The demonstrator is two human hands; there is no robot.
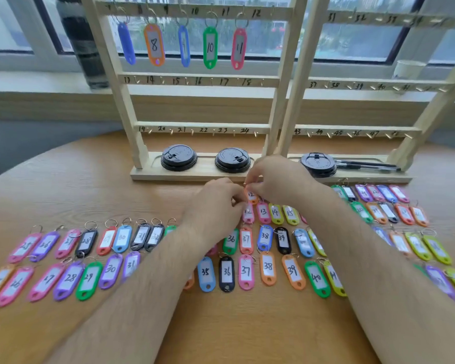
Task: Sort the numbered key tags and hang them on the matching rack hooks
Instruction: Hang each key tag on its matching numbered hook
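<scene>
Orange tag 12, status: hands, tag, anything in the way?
Left hand and right hand both pinching orange tag 12, not yet hung. Hook 12 bare. Nothing seen blocking it.

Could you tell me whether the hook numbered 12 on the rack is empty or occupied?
Empty: hook 12 carries no tag, while the pink tag 11 hangs from the hook beside it.

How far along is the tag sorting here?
Done: five tags hang along the top rail of the left rack, among them orange 8, green 10 and pink 11. In hand: the left hand and right hand both pinch the orange 12 tag. Left: hook 12 is bare, as are the lower rails and the right rack; dozens of tags lie in rows on the table.
</scene>
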